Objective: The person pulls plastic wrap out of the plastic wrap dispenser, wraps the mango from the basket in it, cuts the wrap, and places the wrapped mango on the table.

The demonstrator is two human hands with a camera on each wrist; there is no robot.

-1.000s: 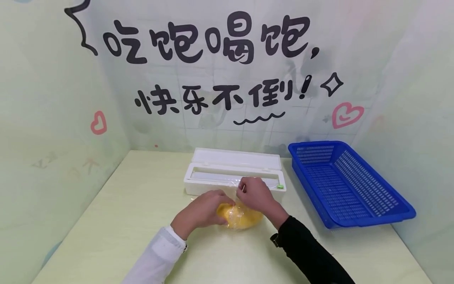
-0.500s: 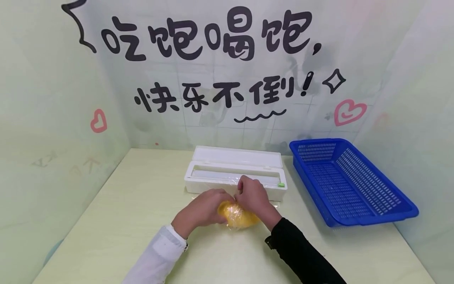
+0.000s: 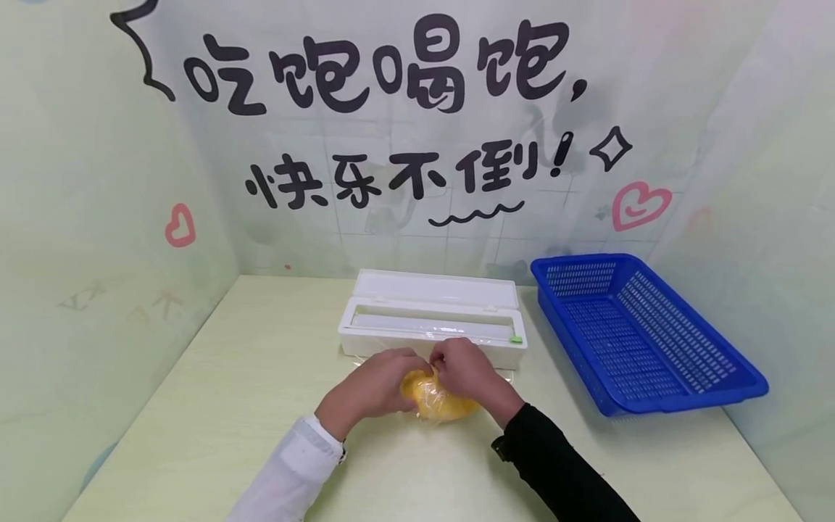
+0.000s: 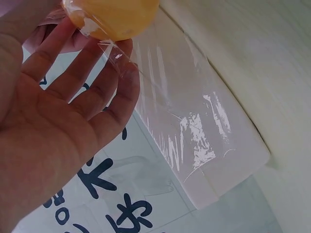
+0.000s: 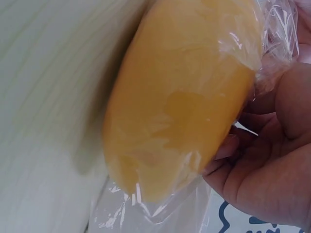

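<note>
A smooth yellow oblong fruit (image 3: 450,407), mango-like in shape, is wrapped in clear cling film (image 5: 238,41) in front of a white cling film box. My left hand (image 3: 378,384) holds its left end between thumb and fingers. In the left wrist view, the fingers (image 4: 104,87) reach behind the fruit and a strand of film runs across their tips. From above, my right hand (image 3: 470,373) pinches gathered film at the top of the fruit, its other fingers curled along the far side. The pinching fingertips are partly hidden in the head view.
The white cling film box (image 3: 427,351) stands behind the hands, its lid (image 3: 433,290) raised at the back and a green-tabbed slider (image 3: 516,339) at its right end. Film stretches over its front. A blue plastic basket (image 3: 607,406) stands at the right, near the wall.
My right hand has come down from above the fruit, drawing the stretched film in closer over it. My left hand has stayed on the fruit's left end.
</note>
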